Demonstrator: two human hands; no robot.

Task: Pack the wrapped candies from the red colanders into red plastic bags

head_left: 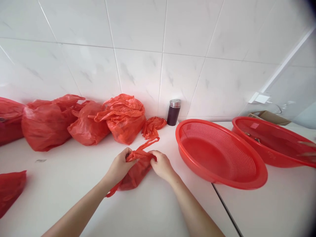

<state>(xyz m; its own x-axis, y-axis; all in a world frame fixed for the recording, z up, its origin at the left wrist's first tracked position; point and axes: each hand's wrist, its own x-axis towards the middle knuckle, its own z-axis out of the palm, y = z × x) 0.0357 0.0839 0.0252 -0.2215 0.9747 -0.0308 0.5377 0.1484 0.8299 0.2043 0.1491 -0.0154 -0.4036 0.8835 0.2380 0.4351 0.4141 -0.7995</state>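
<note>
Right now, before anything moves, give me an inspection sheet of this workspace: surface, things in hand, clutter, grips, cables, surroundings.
Surface: white tabletop, dark seam at right, small grey scrap at left.
Things in hand: red bag on the tabletop, its top gathered.
Clutter: row of red bags, another bag at the left edge, dark bottle with silver lid, perforated red basket, red basin with a few small items, brown box behind it.
Grips: left grip closed on the bag's gathered top; right grip pinching its other side.
Cables: thin cable beside the white wall box.
Surroundings: white tiled wall; another person's blurred hand at the red basin.
</note>
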